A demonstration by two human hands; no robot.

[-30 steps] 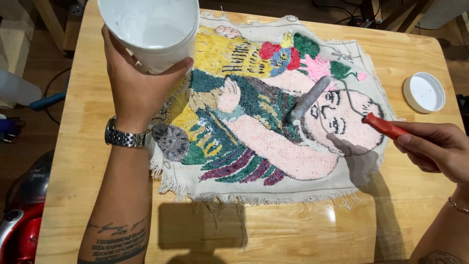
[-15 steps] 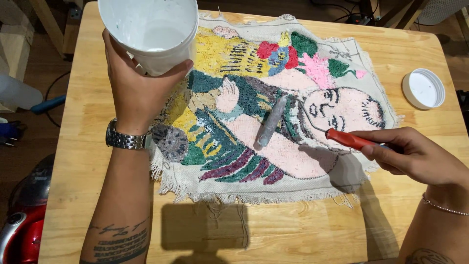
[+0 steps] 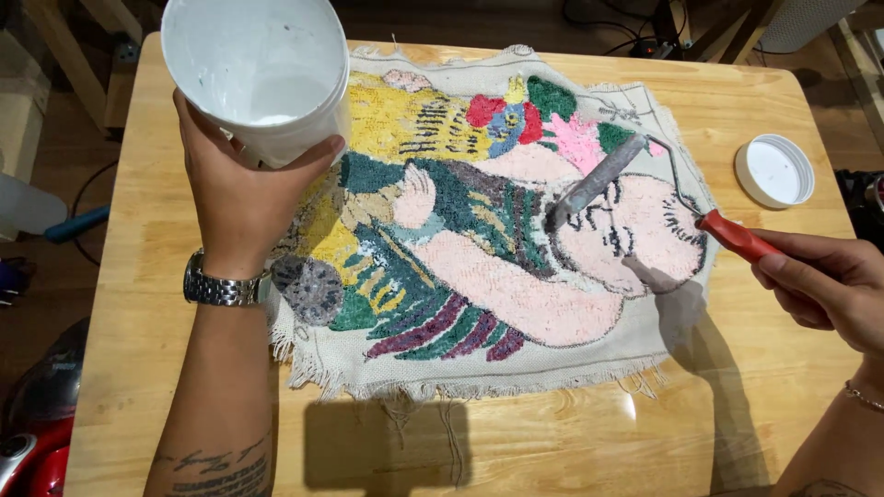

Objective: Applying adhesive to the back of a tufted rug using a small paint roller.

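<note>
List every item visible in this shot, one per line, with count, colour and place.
tufted rug piece: one, multicoloured figure on beige cloth with frayed edges, flat on the middle of the table
paint roller: one, grey sleeve with red handle, sleeve on the rug's pink area
tub: one, white, held tilted above the rug's left end
lid: one, white, round, on the table at right
table: one, light wood, under everything
wristwatch: one, silver metal, on the left wrist
bracelet: one, thin, on the right wrist
left hand: grips the tub from below
right hand: holds the roller's red handle
</note>
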